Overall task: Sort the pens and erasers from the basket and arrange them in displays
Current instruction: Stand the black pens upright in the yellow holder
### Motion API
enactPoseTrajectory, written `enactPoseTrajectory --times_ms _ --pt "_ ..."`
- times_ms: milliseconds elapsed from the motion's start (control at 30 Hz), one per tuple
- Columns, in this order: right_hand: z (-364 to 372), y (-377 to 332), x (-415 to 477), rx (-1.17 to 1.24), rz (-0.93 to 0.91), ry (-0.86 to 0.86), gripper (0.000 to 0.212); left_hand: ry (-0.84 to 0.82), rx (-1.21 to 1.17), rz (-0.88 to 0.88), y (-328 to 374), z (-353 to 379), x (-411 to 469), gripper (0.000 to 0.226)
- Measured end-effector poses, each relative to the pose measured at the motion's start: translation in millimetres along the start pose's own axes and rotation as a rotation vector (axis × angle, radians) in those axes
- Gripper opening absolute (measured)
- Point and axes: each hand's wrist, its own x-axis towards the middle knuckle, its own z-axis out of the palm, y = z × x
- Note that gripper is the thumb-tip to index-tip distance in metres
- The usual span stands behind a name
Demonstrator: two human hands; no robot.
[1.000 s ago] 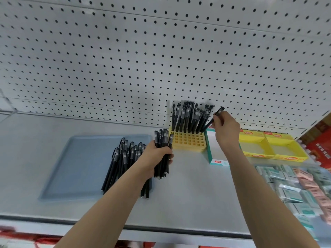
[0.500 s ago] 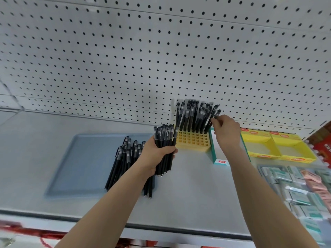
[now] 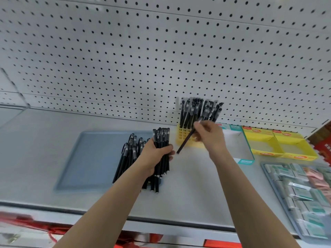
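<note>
My left hand grips an upright bundle of black pens above the grey shelf. My right hand holds a single black pen slanted down to the left, its tip close to the bundle. Behind it stands a yellow grid pen holder with several black pens upright in its back rows. More black pens lie in a loose pile on the right part of a blue-grey tray.
A teal-edged white display box and two yellow display boxes stand right of the holder. A tray of wrapped erasers lies at the far right. A white pegboard backs the shelf; its front edge runs below my arms.
My right hand has come back from the holder's right side toward the bundle and now holds a single pen slanted downward. The left hand has kept its bundle.
</note>
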Motion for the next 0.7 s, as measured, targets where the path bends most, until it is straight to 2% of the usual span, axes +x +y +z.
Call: enactPoseTrajectory --times_ms 100,267,500,700 --pt "-5 -12 10 -0.164 -0.212 0.2 0.013 0.025 -0.069 -0.037 3 -9 2 0.017" --pt "8 -19 25 -0.29 -0.397 0.217 0.012 0.035 -0.022 -0.051 9 -16 1 0.015" --pt "26 -4 38 -0.458 -0.417 0.156 0.011 0.039 -0.003 0.016 7 -17 5 0.023" --pt "31 -3 40 -0.533 -0.428 0.124 0.019 0.033 -0.029 0.027 6 -13 9 0.022"
